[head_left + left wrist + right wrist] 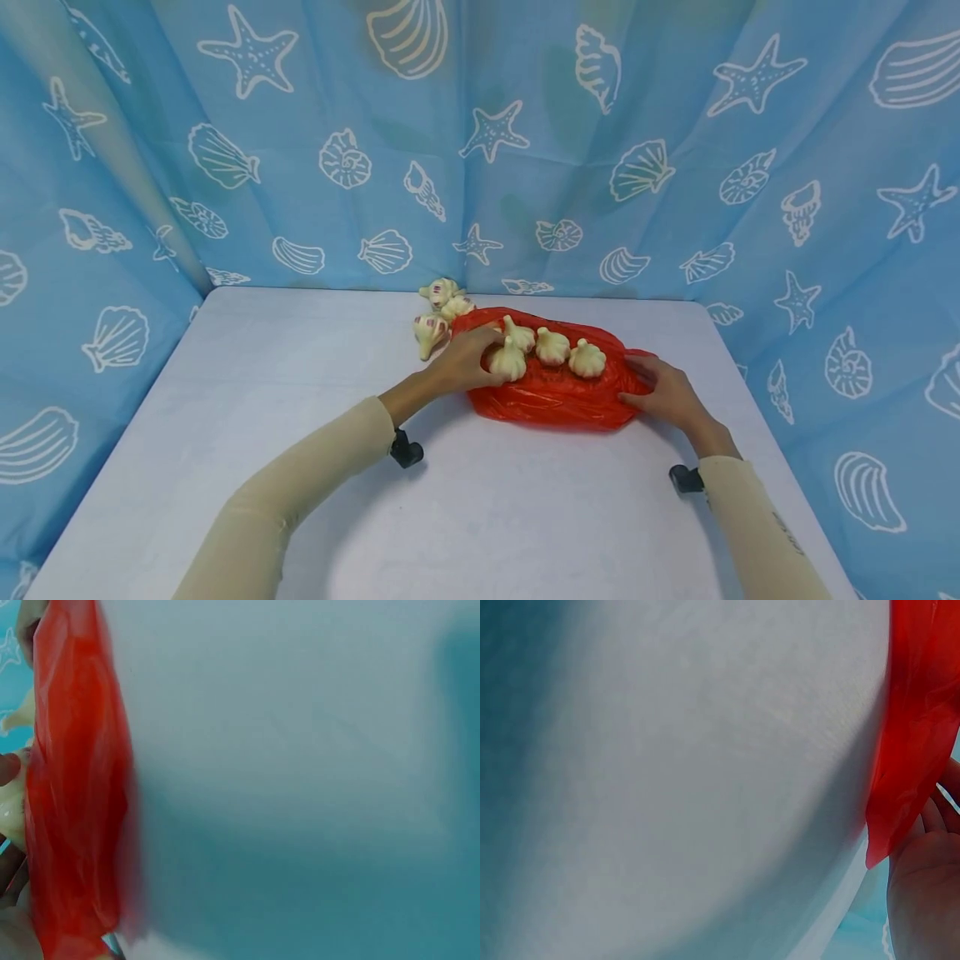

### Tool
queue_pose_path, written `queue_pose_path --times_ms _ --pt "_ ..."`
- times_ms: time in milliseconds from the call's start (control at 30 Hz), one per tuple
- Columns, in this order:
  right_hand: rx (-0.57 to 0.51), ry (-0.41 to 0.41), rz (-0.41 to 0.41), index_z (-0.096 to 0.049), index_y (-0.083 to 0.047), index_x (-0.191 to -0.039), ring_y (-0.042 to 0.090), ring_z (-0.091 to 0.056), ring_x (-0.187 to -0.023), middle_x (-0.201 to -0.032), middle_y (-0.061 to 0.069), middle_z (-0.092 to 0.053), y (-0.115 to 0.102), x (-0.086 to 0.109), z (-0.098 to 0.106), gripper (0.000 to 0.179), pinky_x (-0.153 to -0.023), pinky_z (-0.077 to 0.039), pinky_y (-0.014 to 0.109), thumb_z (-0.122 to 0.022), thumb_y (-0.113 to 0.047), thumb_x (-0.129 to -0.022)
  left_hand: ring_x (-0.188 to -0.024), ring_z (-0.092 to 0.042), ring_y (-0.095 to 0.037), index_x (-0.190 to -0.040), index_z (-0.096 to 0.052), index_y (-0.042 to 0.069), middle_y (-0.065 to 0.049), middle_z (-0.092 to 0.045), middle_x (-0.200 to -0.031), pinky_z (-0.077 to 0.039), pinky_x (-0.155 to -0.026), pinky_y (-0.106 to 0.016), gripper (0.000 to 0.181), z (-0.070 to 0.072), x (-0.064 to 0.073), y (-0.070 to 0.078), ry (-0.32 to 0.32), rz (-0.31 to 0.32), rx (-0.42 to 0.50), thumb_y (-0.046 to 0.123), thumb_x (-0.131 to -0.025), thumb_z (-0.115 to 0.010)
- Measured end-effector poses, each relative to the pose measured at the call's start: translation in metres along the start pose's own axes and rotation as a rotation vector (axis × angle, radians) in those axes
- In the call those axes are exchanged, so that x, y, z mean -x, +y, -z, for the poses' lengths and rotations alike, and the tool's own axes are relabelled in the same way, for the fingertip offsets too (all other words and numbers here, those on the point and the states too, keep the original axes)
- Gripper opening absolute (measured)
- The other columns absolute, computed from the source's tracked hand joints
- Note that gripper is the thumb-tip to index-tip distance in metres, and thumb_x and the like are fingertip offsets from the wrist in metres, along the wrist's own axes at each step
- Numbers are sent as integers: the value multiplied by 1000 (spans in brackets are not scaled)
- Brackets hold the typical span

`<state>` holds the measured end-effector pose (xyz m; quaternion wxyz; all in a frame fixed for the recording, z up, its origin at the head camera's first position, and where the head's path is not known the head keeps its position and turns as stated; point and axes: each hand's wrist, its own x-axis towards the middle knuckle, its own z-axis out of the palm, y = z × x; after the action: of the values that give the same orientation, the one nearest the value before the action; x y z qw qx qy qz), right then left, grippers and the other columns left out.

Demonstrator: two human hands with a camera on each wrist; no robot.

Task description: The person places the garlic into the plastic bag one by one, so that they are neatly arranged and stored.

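Note:
A red plastic bag [540, 408] lies flat near the far side of the table, with several garlic bulbs [552, 347] on top of it. At its left end my left hand [463, 360] holds one garlic bulb [507, 362] between thumb and fingers. That bulb [12, 806] shows at the left edge of the left wrist view, the thumb on it. My right hand [667, 392] grips the right end of the bag, thumb in front and fingers behind. In the right wrist view, the bag's corner [900, 802] hangs beside the palm.
Left of the bag, a few more garlic bulbs [431, 332] lie close together on the white table [300, 358]. A blue curtain [420, 167] with shell and starfish prints hangs behind the table and along its sides.

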<state>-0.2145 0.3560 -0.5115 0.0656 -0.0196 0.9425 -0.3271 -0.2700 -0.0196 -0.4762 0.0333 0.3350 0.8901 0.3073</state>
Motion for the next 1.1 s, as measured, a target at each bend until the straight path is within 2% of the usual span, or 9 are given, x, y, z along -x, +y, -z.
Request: queue_pose_path --times_ms 133,333,467,633,733,900,1100 --pt "4 1 -5 -40 -11 -147 40 -42 -131 -146 17 -43 -1 1 -1 90 -87 -52 49 -87 -31 -73 -117 -52 -21 -129 -57 6 -7 -59 -126 -46 -100 -37 62 -4 -2 3 -25 -26 -8 37 -80 -78" --pt "9 -7 4 -39 -10 -148 41 -41 -131 -146 18 -43 -2 2 -1 91 -88 -52 49 -87 -31 -73 -109 -53 -17 -127 -56 8 -4 -59 -122 -48 -96 -34 60 -9 -1 0 -65 28 -44 37 -80 -78" --pt "12 -5 14 -40 -11 -148 40 -42 -130 -146 16 -43 -1 1 1 91 -87 -52 49 -87 -32 -73 -106 -54 -16 -129 -54 8 -4 -59 -121 -48 -96 -33 63 -6 1 -4 -75 43 -74 41 -81 -76" --pt "12 -8 19 -39 -9 -148 42 -41 -130 -146 18 -43 0 -1 2 91 -87 -52 49 -86 -32 -73 -118 -53 -20 -137 -48 3 -8 -55 -133 -44 -102 -37 73 0 1 -7 -123 62 -91 42 -81 -75" --pt "14 -6 13 -39 -8 -147 42 -42 -130 -145 19 -43 0 -1 2 91 -87 -52 49 -86 -32 -73 -112 -54 -20 -132 -50 5 -6 -58 -127 -46 -98 -36 69 2 2 -9 -138 65 -94 41 -79 -77" --pt "15 -7 11 -40 -7 -147 42 -42 -130 -145 19 -43 0 -2 2 90 -87 -52 50 -86 -31 -73 -101 -55 -16 -126 -54 7 -3 -60 -116 -49 -89 -34 63 4 4 -12 -122 68 -85 40 -78 -79" --pt "10 -6 9 -40 -8 -147 42 -42 -130 -145 19 -44 1 -1 3 90 -87 -52 50 -86 -30 -73 -109 -55 -18 -128 -54 8 -5 -60 -122 -48 -95 -35 60 3 6 -12 -82 36 -61 35 -80 -77"
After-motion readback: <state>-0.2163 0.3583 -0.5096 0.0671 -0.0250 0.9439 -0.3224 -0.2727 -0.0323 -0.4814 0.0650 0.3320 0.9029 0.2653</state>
